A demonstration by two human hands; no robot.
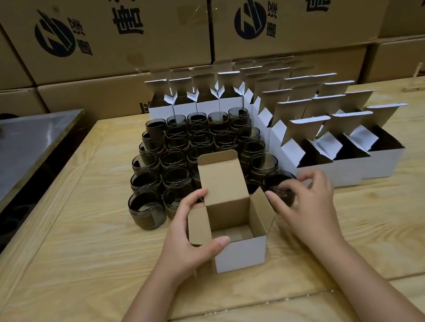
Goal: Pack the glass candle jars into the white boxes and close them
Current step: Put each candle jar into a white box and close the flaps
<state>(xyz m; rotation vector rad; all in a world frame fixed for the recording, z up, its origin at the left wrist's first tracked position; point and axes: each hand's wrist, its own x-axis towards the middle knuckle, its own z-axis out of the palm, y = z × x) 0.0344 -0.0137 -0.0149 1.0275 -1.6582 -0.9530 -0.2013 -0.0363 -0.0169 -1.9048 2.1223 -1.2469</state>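
Pale plywood desk [83,264], brown shipping cartons [114,37] stacked behind: packing looked barely begun.
My left hand [188,242] gripped the open white box [241,256] just before me, its kraft-brown inside bare and its lid flap upright. My right hand [309,201] curled its fingers round the rim of the nearest smoky glass jar [275,180], just right of that box. I saw no box closed. Round, dark-tinted candle jars [173,167] stood clustered behind, beside rows of matte white cartons [341,140] gaping open.
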